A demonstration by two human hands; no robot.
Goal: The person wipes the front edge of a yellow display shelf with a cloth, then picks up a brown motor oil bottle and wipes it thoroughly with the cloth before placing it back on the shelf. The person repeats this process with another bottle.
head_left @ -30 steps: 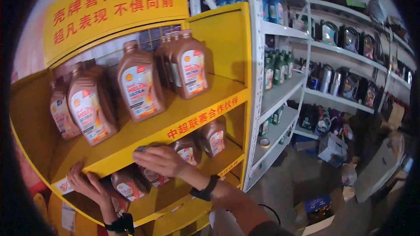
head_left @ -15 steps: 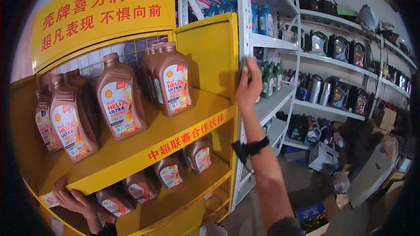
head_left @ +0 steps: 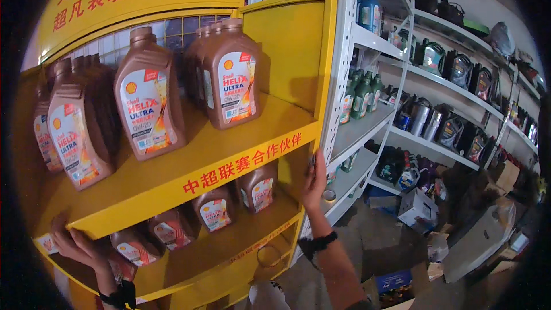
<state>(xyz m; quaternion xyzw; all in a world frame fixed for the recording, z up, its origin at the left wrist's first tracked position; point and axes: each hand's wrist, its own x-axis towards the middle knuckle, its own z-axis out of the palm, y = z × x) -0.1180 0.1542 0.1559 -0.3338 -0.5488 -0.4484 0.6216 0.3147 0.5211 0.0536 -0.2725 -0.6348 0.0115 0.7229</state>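
left hand (head_left: 77, 247): at the front left corner of the yellow rack (head_left: 135, 209), fingers touching the upper shelf's front edge; whether they grip cannot be told.

right hand (head_left: 314, 182): upright at the rack's right front post, just below the upper shelf's right corner; fingers mostly straight, grip and contents unclear.

wristbands (head_left: 318, 242): two, dark, one per arm.

yellow rack: directly before both hands, left of the white rack (head_left: 376, 43).

lower bottles (head_left: 212, 212): brown, a row along the lower shelf's front edge.

upper bottles (head_left: 150, 100): brown, pale labels; a cluster at the upper shelf's left end, more mid-shelf, a file toward its right end.

green bottles (head_left: 361, 99): grouped on the white rack's middle shelf.

blue bottles (head_left: 370, 12): one shelf above.

carton (head_left: 418, 211): white, on the floor.

far rack (head_left: 445, 81): jugs and cans lining its shelves.
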